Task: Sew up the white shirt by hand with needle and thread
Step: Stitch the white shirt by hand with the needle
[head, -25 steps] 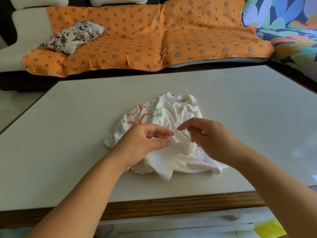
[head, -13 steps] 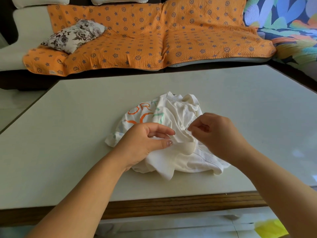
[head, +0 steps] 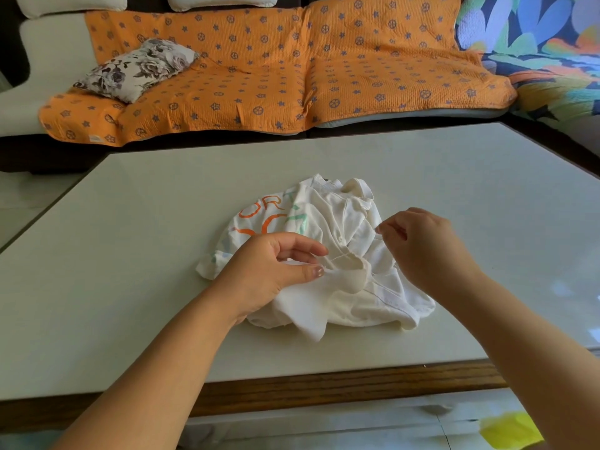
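Shirt [head: 344, 219], one: white, crumpled in a heap, orange and green lettering, centre of frame on table [head: 162, 222], one. Hands, two: left hand [head: 269, 271] pinches a shirt fold between thumb and fingers; right hand [head: 425, 248], fingers curled, tips pinched together over shirt, contents too small to tell. Sofa [head: 259, 76], one, top of frame; cushion [head: 136, 69], one, upper left.

Whatever the right hand [head: 425, 251] pinches is too small to tell.
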Tool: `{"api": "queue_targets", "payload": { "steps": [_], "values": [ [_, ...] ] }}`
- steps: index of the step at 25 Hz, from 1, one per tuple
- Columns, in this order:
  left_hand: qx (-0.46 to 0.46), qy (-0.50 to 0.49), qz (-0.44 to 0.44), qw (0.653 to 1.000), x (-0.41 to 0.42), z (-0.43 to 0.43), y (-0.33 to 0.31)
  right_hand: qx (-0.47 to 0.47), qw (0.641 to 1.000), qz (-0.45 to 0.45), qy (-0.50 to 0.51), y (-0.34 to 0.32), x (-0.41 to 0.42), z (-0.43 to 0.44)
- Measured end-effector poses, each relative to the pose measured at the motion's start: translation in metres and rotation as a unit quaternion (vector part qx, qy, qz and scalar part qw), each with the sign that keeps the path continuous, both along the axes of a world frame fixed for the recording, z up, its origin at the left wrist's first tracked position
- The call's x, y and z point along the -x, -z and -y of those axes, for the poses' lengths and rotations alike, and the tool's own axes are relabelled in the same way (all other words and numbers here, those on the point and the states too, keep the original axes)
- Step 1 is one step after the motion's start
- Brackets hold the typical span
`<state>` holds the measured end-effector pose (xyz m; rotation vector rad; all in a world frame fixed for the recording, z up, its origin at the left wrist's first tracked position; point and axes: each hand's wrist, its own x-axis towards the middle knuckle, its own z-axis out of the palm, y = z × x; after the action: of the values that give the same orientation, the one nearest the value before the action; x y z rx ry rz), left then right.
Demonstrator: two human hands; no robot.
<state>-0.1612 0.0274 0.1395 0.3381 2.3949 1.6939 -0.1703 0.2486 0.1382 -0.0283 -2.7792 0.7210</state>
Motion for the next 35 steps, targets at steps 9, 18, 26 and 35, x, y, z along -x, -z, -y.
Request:
{"api": "queue_targets", "payload": {
  "steps": [9,18,26,35],
  "values": [
    [0.006,0.007,0.005,1.000,-0.003,0.000,-0.003,0.135,0.966,0.086,-0.202,-0.006,-0.027,0.027],
    [0.013,0.007,0.000,1.000,-0.002,-0.001,-0.004,0.110,0.981,-0.012,-0.157,0.000,-0.022,0.025],
    [-0.010,0.003,0.000,1.000,-0.002,-0.002,-0.002,0.139,0.966,0.088,-0.200,-0.003,-0.029,0.028],
    [0.037,-0.008,0.030,0.999,0.000,0.004,0.000,0.122,0.972,-0.001,-0.203,-0.002,-0.026,0.021]
  ]
}}
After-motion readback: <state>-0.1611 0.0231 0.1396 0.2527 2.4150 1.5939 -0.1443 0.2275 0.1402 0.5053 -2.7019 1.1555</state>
